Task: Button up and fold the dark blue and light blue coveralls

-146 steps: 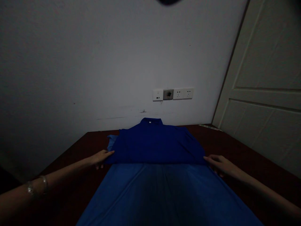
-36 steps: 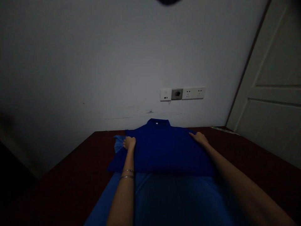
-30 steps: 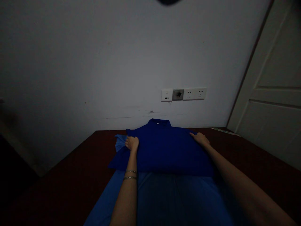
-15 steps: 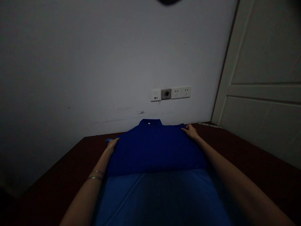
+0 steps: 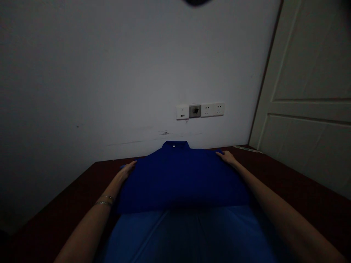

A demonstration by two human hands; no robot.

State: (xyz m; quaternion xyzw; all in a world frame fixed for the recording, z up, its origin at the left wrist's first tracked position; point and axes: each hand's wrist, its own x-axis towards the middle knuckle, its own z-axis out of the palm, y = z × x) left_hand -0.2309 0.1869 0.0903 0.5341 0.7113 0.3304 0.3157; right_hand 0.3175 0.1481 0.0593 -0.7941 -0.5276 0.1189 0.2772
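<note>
A dark blue collared shirt [image 5: 181, 179] lies folded on a dark red-brown table [image 5: 65, 208], its collar toward the wall. A lighter blue cloth [image 5: 189, 233] spreads beneath it toward me. My left hand [image 5: 126, 170] rests at the shirt's far left shoulder, fingers stretched along the edge. At the far right shoulder my right hand [image 5: 227, 157] lies flat, fingers extended on the fabric. Thin bracelets circle my left wrist. Neither hand visibly grips anything.
A white wall stands right behind the table with a row of sockets and a switch [image 5: 200, 110]. A white panelled door [image 5: 309, 109] is at the right. A thin strip of something pale [image 5: 248, 148] lies at the table's back right corner. The room is dim.
Both hands went from the shirt's near corners to its far shoulders. The light blue bit sticking out at the left shoulder is now tucked out of sight. The shirt lies slightly nearer me.
</note>
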